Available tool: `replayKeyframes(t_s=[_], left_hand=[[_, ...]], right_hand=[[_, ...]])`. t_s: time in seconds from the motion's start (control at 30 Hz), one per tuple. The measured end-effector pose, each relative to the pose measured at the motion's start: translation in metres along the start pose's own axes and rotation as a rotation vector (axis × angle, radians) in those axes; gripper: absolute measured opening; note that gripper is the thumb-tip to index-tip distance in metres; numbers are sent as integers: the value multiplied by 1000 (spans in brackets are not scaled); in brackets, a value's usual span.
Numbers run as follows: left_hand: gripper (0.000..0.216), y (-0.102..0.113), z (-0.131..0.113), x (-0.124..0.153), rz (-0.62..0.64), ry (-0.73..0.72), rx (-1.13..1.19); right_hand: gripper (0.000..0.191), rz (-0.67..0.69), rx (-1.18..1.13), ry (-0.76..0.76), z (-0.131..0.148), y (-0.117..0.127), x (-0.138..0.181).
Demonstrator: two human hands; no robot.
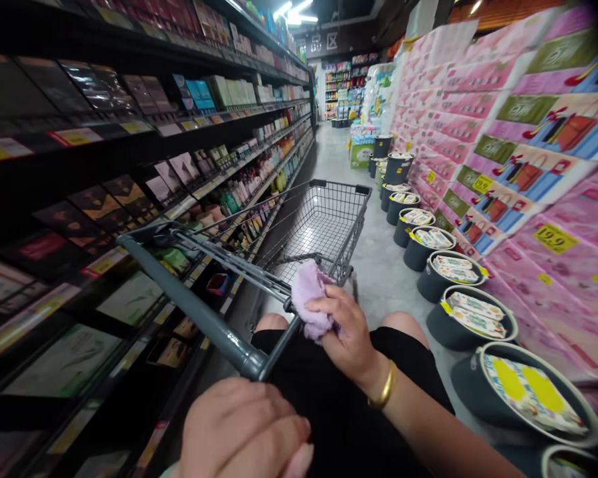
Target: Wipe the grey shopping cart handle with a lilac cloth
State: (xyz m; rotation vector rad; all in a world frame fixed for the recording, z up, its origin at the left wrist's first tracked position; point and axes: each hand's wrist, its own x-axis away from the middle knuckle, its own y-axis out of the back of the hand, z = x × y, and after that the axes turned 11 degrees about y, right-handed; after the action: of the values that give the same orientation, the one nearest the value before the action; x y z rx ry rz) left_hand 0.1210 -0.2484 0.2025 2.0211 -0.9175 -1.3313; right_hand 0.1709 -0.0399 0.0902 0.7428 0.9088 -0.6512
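My right hand (346, 332), with a gold bangle on its wrist, is closed on a crumpled light purple cloth (309, 299). The cloth presses against the side bar of a grey shopping cart (204, 318), near the back corner of the wire basket. My left hand (244, 425) is at the bottom of the view, just below the near end of the cart's handle. Its fingers are curled together, and the inside of the hand is hidden. Between the handle and the basket run several thin bars. The basket (323, 232) shows a bare wire floor.
Shelves (179, 126) of boxed and bottled goods run close along the left. On the right stands a row of dark buckets (448, 275) holding white packs, before stacked pink tissue packs (478, 113). The grey aisle floor (336, 153) stretches ahead between them.
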Motion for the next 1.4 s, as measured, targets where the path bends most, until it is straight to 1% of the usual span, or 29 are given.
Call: replayKeyframes(t_s=[0.07,0.1,0.13,0.2,0.27,0.33,0.43,0.5,0.57,0.63,0.73,0.83,0.97,1.13,1.2,1.3,1.4], left_hand=[[10,-6,-1,-6,-68,-58,-39],[9,-10,0,-9,-95,-61,-81],[12,-15,4,-12,-122,-28,-145],[23,-21,14,-14,-149,99,-301],[33,-24,24,-12,-132,213,-432],[36,-23,32,-8,-107,243,-506],[38,-23,36,-4,-91,210,-561],[36,-24,36,-4,-99,178,-573],[33,-26,39,-6,-115,148,-575],[31,-25,46,-7,-132,113,-579],[28,-19,60,-6,-148,76,-580],[26,-11,72,-4,-168,62,-574],[26,-6,74,-2,-164,55,-563],[24,-1,76,1,-161,52,-512],[24,5,83,5,-155,54,-486],[24,17,99,9,-149,53,-429],[22,26,114,9,-148,70,-411]], right_hand=[[39,49,23,-33,-8,-2,-2],[37,77,43,-68,-10,-4,-3],[37,99,63,-104,-11,-7,-3],[39,119,85,-146,-7,-12,-3],[47,150,85,-129,-2,-18,-2],[51,212,91,-84,-7,-19,-1],[51,333,181,-62,-40,-12,-7],[53,362,300,-137,-66,-5,-15],[51,380,380,-209,-84,-2,-24],[46,448,395,-223,-91,-4,-33],[42,611,365,-166,-87,-13,-42],[40,682,378,-137,-82,-20,-47],[39,660,395,-147,-77,-21,-41],[46,527,423,-212,-65,-27,-21],[46,488,426,-227,-55,-34,-17],[43,452,437,-248,-34,-52,-17],[45,425,398,-257,-19,-67,-18]])
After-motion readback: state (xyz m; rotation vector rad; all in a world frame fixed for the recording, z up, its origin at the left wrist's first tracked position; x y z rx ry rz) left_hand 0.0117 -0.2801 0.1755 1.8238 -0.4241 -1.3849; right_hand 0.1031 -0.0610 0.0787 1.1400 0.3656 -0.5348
